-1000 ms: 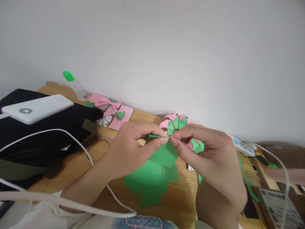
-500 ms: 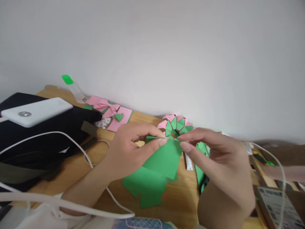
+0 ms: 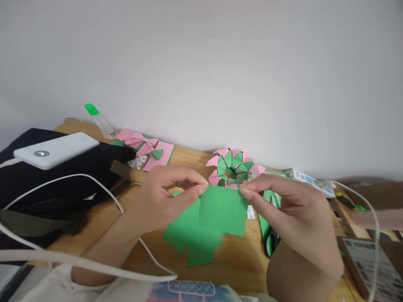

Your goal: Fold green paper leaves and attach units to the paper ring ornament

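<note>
Paper (image 3: 225, 209), a green square, hung over the surface (image 3: 241, 264) by loose green sheets (image 3: 201, 253), the left hand (image 3: 168, 199) and right hand (image 3: 294, 214) each pinching a top corner in a fingertip grip; it looked light, thin, easily creased, best taken by its edges.

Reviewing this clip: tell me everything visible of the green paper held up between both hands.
The plain green paper sheet looks thin, flat and matte, with a straight upper edge and roughly square outline. It hangs from its top corners: the left hand pinches one between thumb and finger, the right hand the other. It is held in front of more green paper pieces on the wooden table; whether it touches them, I cannot tell. No print shows on it.
</note>
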Action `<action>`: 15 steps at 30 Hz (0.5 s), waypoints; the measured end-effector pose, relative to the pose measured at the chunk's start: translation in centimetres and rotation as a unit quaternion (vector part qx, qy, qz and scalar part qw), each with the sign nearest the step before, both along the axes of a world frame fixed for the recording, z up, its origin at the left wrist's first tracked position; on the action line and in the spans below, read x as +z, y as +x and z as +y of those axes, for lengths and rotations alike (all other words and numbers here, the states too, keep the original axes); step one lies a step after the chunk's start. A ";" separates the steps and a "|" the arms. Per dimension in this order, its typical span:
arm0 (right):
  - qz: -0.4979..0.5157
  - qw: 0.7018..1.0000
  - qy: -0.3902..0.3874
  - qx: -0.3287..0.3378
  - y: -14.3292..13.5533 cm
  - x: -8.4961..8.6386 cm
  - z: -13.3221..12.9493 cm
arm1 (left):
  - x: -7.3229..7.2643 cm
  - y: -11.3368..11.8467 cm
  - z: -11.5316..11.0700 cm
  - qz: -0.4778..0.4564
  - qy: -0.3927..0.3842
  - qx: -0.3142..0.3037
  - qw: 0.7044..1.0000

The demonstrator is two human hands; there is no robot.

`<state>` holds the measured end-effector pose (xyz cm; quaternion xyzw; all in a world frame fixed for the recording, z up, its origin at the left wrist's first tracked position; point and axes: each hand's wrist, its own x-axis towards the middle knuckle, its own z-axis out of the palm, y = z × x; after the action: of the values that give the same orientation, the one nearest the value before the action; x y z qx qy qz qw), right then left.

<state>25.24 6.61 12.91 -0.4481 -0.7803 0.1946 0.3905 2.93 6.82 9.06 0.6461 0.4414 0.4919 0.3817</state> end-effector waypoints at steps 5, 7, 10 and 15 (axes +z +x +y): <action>0.060 0.996 -0.048 -0.037 1.9 -2.0 -0.3 | -0.8 -0.5 -0.1 -0.063 -0.057 0.038 0.996; 0.065 0.994 -0.081 -0.026 1.7 -2.7 -0.4 | -1.2 0.2 -0.1 -0.060 -0.100 -0.013 0.993; 0.078 0.988 -0.132 -0.002 0.7 -3.8 -0.7 | -2.1 1.8 -0.4 -0.034 -0.156 -0.090 0.983; 0.248 0.944 -0.218 -0.010 0.0 -6.6 -3.0 | -3.6 3.1 -1.6 -0.079 -0.173 -0.006 0.982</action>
<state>25.27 3.65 6.34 -0.4677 -0.5925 0.4613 0.4664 6.00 5.17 5.46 0.5321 0.4839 0.4555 0.5247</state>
